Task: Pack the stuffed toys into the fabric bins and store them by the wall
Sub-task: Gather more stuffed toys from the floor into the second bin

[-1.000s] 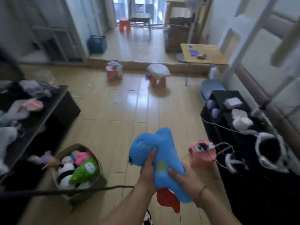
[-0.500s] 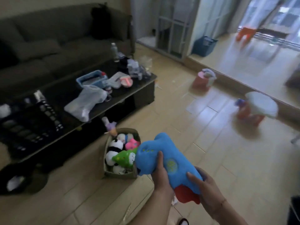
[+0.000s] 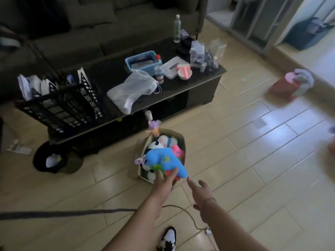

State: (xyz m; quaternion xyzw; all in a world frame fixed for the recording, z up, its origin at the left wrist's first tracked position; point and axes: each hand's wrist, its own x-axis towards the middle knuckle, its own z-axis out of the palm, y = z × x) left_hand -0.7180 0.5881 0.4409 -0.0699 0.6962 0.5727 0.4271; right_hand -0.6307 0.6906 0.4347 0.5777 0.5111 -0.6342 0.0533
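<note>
Down near the lower middle of the head view, a fabric bin (image 3: pixel 178 137) stands on the floor just in front of a dark coffee table (image 3: pixel 203 84), and it is packed to the brim with stuffed toys. On top of the heap lies a blue stuffed toy (image 3: pixel 165 160), reaching past the bin's near rim. Beneath and around it show black-and-white panda toys (image 3: pixel 154 145), a pink toy (image 3: pixel 177 151) toward the right side and a green toy (image 3: pixel 157 168) near the front; a small purple toy (image 3: pixel 140 160) hangs at the left rim. The left hand (image 3: pixel 164 179) reaches in with straight, spread fingers whose tips touch the underside of the blue toy. The right hand (image 3: pixel 200 191) hovers just right of the bin, fingers loose and apart, holding nothing. Higher up, in the middle of the frame, a light blue plastic tub (image 3: pixel 130 65) sits on the table with flat items inside that are too blurred to name. At left, a black slatted crate (image 3: pixel 59 107) on the table's end holds white papers or bags standing upright. A white mesh bag (image 3: pixel 132 89) lies between crate and tub. Low in the frame a black-and-white shoe (image 3: pixel 168 239) shows.
</note>
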